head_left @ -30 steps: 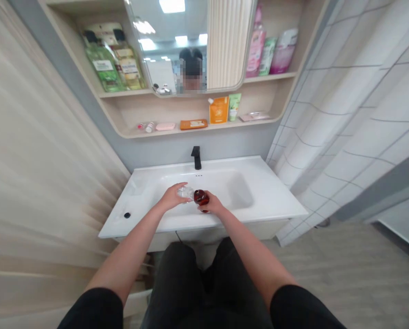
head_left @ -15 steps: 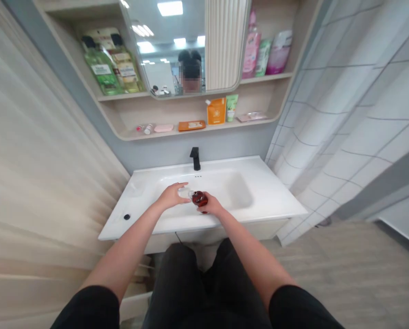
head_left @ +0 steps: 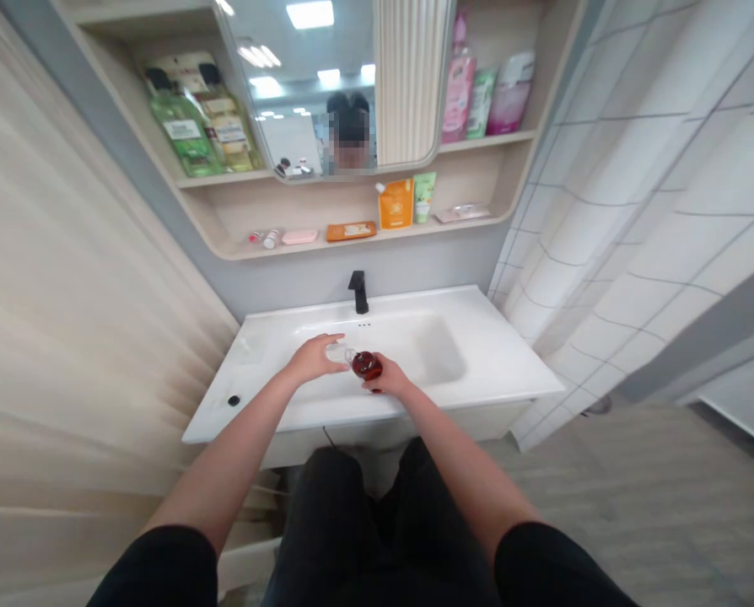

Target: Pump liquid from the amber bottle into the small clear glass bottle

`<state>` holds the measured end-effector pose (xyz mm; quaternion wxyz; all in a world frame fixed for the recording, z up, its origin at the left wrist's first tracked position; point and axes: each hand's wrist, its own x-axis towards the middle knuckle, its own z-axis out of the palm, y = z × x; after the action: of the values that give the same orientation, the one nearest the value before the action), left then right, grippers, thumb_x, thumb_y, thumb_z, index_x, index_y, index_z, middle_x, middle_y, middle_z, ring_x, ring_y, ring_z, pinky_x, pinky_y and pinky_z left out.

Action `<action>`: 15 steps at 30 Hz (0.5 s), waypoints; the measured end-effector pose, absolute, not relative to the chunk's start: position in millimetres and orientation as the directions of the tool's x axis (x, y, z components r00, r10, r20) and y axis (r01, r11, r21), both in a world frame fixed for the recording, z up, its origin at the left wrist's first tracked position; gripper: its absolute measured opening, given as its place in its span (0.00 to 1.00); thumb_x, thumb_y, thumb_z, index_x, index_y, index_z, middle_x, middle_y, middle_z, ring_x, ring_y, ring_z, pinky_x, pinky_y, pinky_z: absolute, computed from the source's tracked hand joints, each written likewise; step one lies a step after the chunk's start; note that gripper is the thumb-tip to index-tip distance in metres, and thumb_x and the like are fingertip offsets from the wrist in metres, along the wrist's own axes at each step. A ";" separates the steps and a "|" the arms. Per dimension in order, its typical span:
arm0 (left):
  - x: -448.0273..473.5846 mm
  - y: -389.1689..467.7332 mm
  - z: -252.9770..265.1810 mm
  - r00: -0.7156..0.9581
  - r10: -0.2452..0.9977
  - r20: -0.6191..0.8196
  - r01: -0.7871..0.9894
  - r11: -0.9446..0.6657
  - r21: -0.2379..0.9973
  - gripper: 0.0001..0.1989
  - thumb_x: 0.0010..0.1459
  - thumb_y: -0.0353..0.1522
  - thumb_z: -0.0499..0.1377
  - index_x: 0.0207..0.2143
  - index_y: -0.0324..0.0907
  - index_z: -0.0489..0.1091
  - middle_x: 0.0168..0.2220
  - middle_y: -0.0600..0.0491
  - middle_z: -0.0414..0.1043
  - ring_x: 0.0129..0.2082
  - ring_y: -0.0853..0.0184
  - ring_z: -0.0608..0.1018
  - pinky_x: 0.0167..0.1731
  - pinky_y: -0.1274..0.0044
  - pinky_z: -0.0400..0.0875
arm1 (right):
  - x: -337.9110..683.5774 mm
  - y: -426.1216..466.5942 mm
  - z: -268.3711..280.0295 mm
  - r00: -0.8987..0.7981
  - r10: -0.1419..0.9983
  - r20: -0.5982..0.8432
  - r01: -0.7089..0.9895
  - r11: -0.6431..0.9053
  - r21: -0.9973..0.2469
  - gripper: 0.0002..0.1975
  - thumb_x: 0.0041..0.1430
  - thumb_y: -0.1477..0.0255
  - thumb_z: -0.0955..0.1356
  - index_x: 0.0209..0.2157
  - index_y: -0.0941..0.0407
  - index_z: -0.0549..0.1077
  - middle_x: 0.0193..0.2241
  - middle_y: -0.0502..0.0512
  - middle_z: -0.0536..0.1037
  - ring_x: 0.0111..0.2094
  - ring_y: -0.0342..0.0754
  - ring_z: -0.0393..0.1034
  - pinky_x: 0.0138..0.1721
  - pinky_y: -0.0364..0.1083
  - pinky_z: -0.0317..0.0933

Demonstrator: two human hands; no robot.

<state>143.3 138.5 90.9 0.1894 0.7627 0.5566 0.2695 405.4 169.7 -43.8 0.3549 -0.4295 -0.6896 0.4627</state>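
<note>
Over the front of the white sink (head_left: 440, 354), my left hand (head_left: 312, 357) is closed round a clear, colourless bottle (head_left: 337, 352), tilted so its mouth points right. My right hand (head_left: 390, 376) grips a dark red-brown bottle (head_left: 365, 365) from its right side. The two mouths meet or nearly meet; whether they touch I cannot tell. Any liquid passing between them is too small to make out. A small round black cap (head_left: 234, 401) lies on the counter to the left of my left hand.
Behind the basin stands a black faucet (head_left: 358, 292). Above it, a wall cabinet holds green and yellow bottles (head_left: 187, 126), an orange pouch (head_left: 395, 205), a pink bottle (head_left: 458, 88) and a mirror (head_left: 314, 76). A beige curtain (head_left: 67, 295) hangs at the left, white tiles (head_left: 643, 169) at the right.
Both hands and their bottles keep almost the same pose, mouth to mouth. The view has shifted very slightly.
</note>
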 end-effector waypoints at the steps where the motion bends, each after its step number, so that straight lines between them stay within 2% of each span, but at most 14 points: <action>1: 142.8 138.6 91.6 0.236 0.951 0.200 0.748 -0.309 0.588 0.44 0.44 0.45 0.80 0.65 0.48 0.79 0.57 0.46 0.83 0.57 0.48 0.83 0.63 0.63 0.75 | 405.5 169.6 -43.2 -0.382 0.920 0.090 0.264 0.202 -0.943 0.38 0.39 0.70 0.84 0.55 0.51 0.78 0.45 0.51 0.87 0.45 0.57 0.81 0.50 0.54 0.75; 7: 141.6 139.0 94.4 0.241 0.950 0.196 0.771 -0.311 0.556 0.45 0.45 0.46 0.80 0.66 0.48 0.78 0.58 0.46 0.82 0.58 0.48 0.83 0.63 0.63 0.74 | 405.7 168.8 -41.9 -0.369 0.927 0.070 0.277 0.181 -0.943 0.38 0.38 0.71 0.84 0.55 0.51 0.79 0.43 0.52 0.86 0.44 0.57 0.82 0.48 0.53 0.76; 15: 142.4 138.0 101.3 0.252 0.948 0.196 0.775 -0.319 0.546 0.43 0.45 0.46 0.79 0.65 0.48 0.79 0.58 0.47 0.83 0.58 0.48 0.83 0.63 0.63 0.75 | 406.3 168.0 -41.0 -0.367 0.927 0.080 0.281 0.192 -0.940 0.39 0.39 0.71 0.85 0.56 0.51 0.78 0.46 0.52 0.87 0.47 0.58 0.82 0.51 0.54 0.75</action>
<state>142.4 138.0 101.3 0.1721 0.7721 0.5577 0.2513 406.3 168.0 -41.0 0.3516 -0.4393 -0.6874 0.4593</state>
